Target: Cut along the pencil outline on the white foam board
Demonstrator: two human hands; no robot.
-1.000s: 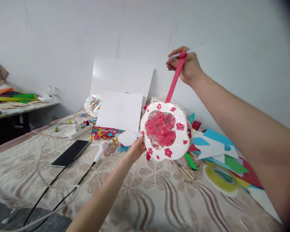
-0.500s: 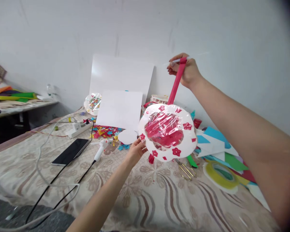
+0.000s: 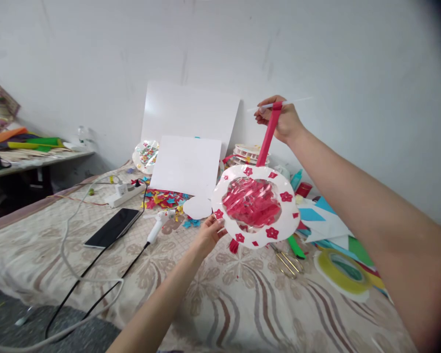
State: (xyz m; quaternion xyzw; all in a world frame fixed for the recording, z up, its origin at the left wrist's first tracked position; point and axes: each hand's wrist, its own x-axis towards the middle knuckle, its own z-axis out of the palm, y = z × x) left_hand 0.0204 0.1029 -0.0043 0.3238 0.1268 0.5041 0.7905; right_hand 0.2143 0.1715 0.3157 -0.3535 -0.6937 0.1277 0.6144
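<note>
A paper lantern (image 3: pixel 289 223) hangs in front of me. Its white scalloped face carries red flower cut-outs around a clear film window, with red paper behind. A red paper strap (image 3: pixel 269 137) runs from its top up to a thin white stick (image 3: pixel 297 101). My right hand (image 3: pixel 279 117) is closed round that stick, where the strap loops over it. At the lantern's lower left edge, my left hand (image 3: pixel 211 234) pinches the rim between thumb and fingers. A red tassel (image 3: pixel 234 246) shows below the lantern; its attachment is hidden.
On the patterned tablecloth lie a phone (image 3: pixel 112 228), a white glue gun (image 3: pixel 158 226) with its cord, a power strip (image 3: pixel 127 195), scissors (image 3: pixel 288 262) and a yellow tape roll (image 3: pixel 343 272). Paper scraps (image 3: pixel 165 198) lie behind. White boards (image 3: pixel 191 105) lean on the wall.
My right hand and the stick have come down slightly, and the lantern sits a little lower. Glare on its window has lessened. The whole view has shifted slightly.
</note>
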